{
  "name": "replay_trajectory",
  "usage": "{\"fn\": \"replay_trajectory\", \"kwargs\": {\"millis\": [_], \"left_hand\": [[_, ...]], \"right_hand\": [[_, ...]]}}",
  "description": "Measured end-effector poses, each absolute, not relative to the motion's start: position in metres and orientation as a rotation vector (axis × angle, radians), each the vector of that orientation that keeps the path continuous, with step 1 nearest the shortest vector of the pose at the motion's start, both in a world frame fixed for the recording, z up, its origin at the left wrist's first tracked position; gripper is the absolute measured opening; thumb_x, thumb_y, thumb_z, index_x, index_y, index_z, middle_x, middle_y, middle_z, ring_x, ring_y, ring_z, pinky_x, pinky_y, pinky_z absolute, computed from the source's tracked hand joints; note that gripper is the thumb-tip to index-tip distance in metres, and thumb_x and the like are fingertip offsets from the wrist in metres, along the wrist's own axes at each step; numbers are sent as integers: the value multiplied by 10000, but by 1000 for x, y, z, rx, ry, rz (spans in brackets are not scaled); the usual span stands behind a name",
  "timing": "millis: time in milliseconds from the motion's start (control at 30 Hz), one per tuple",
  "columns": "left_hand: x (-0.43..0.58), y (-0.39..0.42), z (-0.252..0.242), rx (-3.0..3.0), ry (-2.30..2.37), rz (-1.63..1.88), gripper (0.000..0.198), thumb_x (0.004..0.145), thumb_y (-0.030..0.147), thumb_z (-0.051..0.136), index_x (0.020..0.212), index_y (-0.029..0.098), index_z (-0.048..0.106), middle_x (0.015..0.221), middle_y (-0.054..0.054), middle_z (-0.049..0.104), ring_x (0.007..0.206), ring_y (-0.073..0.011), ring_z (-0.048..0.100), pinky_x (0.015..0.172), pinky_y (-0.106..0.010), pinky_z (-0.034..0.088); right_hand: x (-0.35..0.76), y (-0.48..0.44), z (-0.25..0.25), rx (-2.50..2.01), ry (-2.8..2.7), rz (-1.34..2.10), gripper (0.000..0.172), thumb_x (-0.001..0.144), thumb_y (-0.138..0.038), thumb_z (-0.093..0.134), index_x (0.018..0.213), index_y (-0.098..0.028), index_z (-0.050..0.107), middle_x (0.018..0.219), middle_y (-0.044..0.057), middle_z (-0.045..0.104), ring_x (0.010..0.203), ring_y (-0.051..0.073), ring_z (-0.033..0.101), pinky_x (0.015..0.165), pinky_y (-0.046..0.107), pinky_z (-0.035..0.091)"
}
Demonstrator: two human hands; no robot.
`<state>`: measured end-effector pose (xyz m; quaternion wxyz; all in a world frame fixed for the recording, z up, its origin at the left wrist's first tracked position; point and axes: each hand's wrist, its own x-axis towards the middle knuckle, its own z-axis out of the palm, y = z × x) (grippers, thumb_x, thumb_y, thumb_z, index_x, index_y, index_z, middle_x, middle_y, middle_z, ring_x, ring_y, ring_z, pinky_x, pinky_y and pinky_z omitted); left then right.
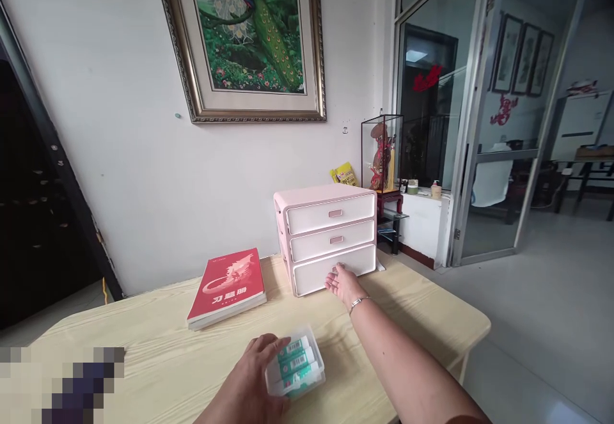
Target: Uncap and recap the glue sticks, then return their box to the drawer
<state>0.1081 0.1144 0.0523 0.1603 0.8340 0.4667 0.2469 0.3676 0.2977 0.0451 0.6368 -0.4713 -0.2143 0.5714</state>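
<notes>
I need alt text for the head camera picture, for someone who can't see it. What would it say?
A person's right hand touches the bottom drawer of a small pink three-drawer chest on a pale wooden table, while the left hand rests on a clear plastic box of green-labelled items. A red book lies beside the chest.

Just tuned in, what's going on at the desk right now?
A person is at a wooden table. Their right hand is stretched out to the bottom drawer of a pink three-drawer organizer, fingers at its handle; all three drawers look closed. Their left hand rests on a clear plastic box holding green-labelled items, which sits on the table near its front. A red book lies flat to the left of the organizer, untouched.
</notes>
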Motion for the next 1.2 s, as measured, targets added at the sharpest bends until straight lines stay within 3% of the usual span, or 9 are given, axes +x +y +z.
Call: {"fn": "replay_trajectory", "kwargs": {"millis": [267,500,767,900,967,1100,1200], "left_hand": [[110,134,99,2277,1412,889,730,629,224,758,1338,257,585,1349,-102,572,1236,-320,569,1033,-446,492],[142,156,161,2086,1319,908,723,666,346,755,1349,216,559,1319,-137,586,1061,-311,657,664,-356,614],[208,220,174,2123,1386,668,798,618,344,810,1361,211,550,1166,-95,692,1074,-301,671,878,-359,552],[239,252,152,2158,1427,552,822,602,362,849,1356,221,551,1113,-84,705,1024,-332,684,860,-383,542],[249,265,139,2180,1444,475,730,683,349,826,1343,210,547,1106,-84,693,1000,-301,683,858,-392,544],[261,283,117,2230,1436,341,369,933,348,610,1254,169,571,1237,-94,611,1041,-226,633,877,-432,551],[266,289,104,2263,1417,291,343,944,349,593,1242,179,579,1258,-91,600,1058,-227,624,887,-435,547]], "right_hand": [[370,284,41,-1080,-448,1229,283,856,-406,586,689,-198,491,556,-19,562,478,100,561,496,193,492],[392,224,31,-1139,-430,1249,196,890,-296,527,740,-174,559,613,8,611,520,125,611,455,221,492],[399,191,25,-1164,-428,1265,179,870,-328,560,789,-172,593,687,30,656,584,145,650,457,223,494],[398,190,21,-1165,-442,1254,198,878,-355,550,819,-173,602,717,34,661,596,146,651,454,222,494],[398,189,20,-1162,-458,1251,205,874,-365,552,823,-173,604,726,38,662,600,147,651,453,219,493],[399,188,18,-1143,-473,1254,199,855,-367,570,828,-173,607,731,46,663,601,152,650,442,207,479],[399,187,20,-1150,-468,1256,206,856,-375,561,831,-175,605,727,45,661,605,155,650,447,209,485]]}}
